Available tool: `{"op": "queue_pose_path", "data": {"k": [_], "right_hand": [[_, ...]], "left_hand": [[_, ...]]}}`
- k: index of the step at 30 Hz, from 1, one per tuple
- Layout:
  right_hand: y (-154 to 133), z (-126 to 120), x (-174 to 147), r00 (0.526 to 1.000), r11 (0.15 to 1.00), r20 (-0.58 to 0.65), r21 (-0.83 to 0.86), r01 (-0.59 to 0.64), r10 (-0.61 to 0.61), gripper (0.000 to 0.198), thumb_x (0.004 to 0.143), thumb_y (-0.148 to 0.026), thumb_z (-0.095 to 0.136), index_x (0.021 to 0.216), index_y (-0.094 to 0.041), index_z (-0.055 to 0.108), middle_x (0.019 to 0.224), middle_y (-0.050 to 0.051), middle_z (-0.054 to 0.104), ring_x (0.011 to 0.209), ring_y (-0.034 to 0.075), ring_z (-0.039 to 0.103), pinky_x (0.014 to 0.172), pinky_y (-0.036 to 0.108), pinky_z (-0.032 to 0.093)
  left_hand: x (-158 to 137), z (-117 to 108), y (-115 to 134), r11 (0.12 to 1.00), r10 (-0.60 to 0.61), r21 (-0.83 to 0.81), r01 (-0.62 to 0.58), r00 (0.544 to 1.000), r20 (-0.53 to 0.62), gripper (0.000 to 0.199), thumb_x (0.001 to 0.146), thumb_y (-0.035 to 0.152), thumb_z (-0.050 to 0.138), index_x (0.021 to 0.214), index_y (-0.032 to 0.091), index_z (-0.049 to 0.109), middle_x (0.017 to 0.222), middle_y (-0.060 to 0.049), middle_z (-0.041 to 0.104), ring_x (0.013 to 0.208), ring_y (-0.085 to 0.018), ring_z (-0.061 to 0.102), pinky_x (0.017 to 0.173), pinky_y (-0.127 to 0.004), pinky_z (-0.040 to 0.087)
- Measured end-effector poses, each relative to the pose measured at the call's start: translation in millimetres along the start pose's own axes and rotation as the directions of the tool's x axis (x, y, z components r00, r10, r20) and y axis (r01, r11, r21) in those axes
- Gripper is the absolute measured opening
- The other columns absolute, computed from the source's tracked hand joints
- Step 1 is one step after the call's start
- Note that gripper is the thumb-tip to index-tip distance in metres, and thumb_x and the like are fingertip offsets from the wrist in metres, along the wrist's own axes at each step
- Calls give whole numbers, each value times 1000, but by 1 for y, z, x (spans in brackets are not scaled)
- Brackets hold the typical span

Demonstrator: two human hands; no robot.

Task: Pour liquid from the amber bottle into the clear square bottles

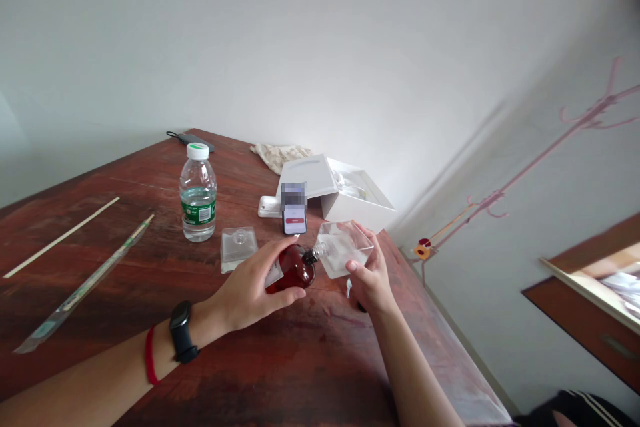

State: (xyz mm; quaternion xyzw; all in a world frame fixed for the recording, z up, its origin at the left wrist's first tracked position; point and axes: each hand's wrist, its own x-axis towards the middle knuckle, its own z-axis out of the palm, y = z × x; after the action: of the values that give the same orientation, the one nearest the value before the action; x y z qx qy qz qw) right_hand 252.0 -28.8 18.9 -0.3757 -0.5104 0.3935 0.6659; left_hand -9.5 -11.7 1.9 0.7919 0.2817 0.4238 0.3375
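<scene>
My left hand (257, 287) wraps round a dark red-brown glass bottle (299, 271), which is tilted over to the right. The bottle's black threaded neck points at a clear square-sided container (340, 247). My right hand (371, 273) grips that container from its right side and holds it tilted above the table. Neck and container meet or overlap in view; whether they touch, I cannot tell. Left of the bottle lies a clear square lid (239, 248) with a round knob. A small black object, partly hidden, sits beneath my right hand.
A clear water bottle (199, 200) stands upright on the wooden table (200, 387). Behind my hands are a propped phone (294, 217), a white case (269, 207) and an open white box (367, 207). Chopsticks (107, 267), one pair wrapped, lie left. A pink coat rack (530, 177) leans into view right.
</scene>
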Motion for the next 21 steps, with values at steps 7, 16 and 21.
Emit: {"op": "queue_pose_path", "data": {"k": [7, 16, 21], "right_hand": [[1, -1, 1, 1000, 1000, 4, 9, 7, -7, 79, 65, -45, 102, 134, -31, 67, 137, 9, 76, 128, 37, 69, 110, 54, 54], [2, -2, 1, 1000, 1000, 8, 12, 17, -17, 77, 64, -46, 102, 132, -32, 69, 136, 8, 76, 128, 37, 69, 110, 53, 54], [3, -3, 2, 1000, 1000, 14, 0, 19, -19, 79, 64, -46, 103, 133, -31, 67, 136, 9, 76, 128, 38, 69, 110, 54, 54]], "left_hand": [[-1, 0, -1, 1000, -6, 0, 6, 1000, 13, 77, 94, 55, 80, 158, 29, 45, 156, -13, 61, 139, -36, 63, 121, -54, 50], [-1, 0, -2, 1000, -4, 2, 4, 1000, 5, 77, 94, 55, 80, 158, 30, 46, 157, -12, 61, 139, -36, 63, 121, -53, 50], [0, 1, -3, 1000, 4, -2, -4, 1000, 9, 77, 94, 55, 79, 158, 30, 45, 155, -12, 62, 138, -36, 64, 120, -54, 50]]}}
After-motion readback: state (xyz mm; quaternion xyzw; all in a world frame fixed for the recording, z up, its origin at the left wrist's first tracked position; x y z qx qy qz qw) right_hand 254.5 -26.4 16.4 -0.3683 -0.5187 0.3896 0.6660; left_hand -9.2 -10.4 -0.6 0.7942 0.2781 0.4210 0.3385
